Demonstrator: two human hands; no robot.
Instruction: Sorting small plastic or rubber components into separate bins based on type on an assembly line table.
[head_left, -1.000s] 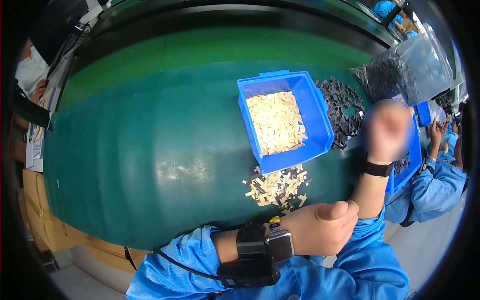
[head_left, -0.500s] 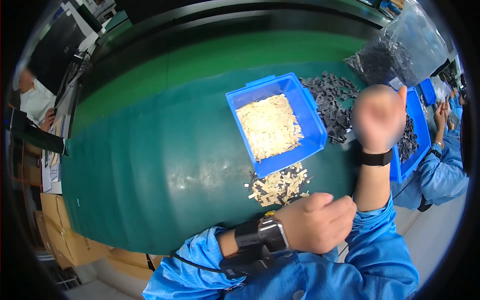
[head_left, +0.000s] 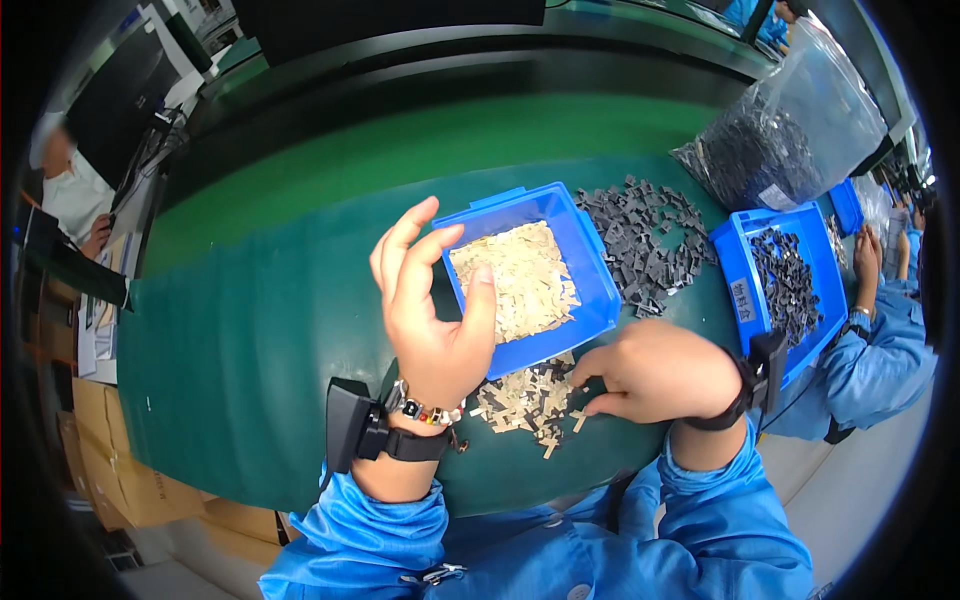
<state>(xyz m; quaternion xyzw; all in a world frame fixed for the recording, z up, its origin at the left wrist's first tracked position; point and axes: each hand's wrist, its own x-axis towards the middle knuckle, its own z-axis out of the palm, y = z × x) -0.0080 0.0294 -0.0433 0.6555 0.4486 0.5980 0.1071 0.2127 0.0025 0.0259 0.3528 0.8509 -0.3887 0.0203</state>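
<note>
Left grip (head_left: pixel 435 335) is released, spread wide at left side of blue bin (head_left: pixel 594 300) of beige pieces (head_left: pixel 525 280); right grip (head_left: pixel 675 375) is at right edge of mixed pile (head_left: pixel 520 405), can't tell if it pinches anything; pile sits on tabletop (head_left: pixel 270 330), just nearside of bin.

near pile (head_left: pixel 515 402) before left bin (head_left: pixel 594 290) | far pile (head_left: pixel 640 240) between left bin and right bin (head_left: pixel 738 270) | bag (head_left: pixel 785 130) behind right bin

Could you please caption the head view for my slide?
Right hand at mixed tan and black pieces, left hand by a blue bin.
</note>
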